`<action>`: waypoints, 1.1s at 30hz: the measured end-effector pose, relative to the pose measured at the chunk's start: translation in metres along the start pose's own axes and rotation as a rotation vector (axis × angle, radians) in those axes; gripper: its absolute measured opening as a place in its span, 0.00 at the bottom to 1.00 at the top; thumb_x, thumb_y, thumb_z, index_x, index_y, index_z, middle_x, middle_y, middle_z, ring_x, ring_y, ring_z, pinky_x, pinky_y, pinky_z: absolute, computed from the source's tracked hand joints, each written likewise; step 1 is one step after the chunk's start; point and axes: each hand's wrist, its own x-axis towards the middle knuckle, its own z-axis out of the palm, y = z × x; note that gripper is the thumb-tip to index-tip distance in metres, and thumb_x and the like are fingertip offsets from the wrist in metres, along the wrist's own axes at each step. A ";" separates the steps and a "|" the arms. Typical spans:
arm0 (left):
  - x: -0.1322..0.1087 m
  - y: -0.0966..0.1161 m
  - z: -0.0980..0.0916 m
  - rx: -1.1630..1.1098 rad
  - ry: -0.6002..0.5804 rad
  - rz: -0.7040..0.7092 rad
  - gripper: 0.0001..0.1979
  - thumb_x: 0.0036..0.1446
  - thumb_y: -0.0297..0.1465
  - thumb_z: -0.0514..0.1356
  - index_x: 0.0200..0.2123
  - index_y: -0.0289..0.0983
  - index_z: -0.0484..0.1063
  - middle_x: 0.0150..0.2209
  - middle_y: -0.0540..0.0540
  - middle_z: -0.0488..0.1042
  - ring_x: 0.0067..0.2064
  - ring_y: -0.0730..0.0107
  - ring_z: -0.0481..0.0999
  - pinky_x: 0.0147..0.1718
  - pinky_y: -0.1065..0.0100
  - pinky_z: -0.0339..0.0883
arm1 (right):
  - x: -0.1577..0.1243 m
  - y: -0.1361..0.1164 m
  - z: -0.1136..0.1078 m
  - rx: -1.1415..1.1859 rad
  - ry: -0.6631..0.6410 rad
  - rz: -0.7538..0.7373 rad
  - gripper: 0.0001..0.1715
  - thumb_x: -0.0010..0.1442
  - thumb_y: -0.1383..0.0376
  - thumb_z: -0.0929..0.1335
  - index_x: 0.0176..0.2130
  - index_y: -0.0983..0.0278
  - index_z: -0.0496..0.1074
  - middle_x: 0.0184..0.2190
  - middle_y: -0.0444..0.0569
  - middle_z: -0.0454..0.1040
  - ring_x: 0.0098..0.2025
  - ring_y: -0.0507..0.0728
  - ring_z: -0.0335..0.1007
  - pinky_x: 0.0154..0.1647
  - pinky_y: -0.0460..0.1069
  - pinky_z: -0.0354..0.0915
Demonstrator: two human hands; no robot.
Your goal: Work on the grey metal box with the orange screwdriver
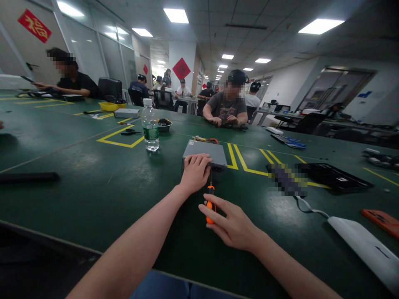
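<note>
A grey metal computer power supply [205,150] lies on the green table, its coloured cables [207,140] bunched at the far side. My left hand [195,171] rests on its near left part, fingers over the top and thumb by the front edge, gripping it. In my right hand [229,220] is an orange and black screwdriver [210,205], held loosely between thumb and fairly straight fingers. The shaft points away from me at the near face of the power supply; its tip is too small to make out against that face.
A water bottle [151,131] stands left of the power supply, near a metal bowl [164,124]. To the right lie a black panel [335,176], a white power bank-like slab [358,245] with a cable, and an orange phone [380,222]. A co-worker [229,104] sits opposite.
</note>
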 end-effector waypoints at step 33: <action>0.000 -0.001 0.000 0.007 -0.001 0.012 0.11 0.58 0.28 0.52 0.45 0.41 0.65 0.52 0.48 0.69 0.55 0.64 0.62 0.54 0.58 0.48 | -0.002 0.002 0.005 -0.029 0.125 -0.042 0.14 0.63 0.62 0.63 0.47 0.67 0.64 0.49 0.62 0.68 0.39 0.56 0.72 0.35 0.49 0.70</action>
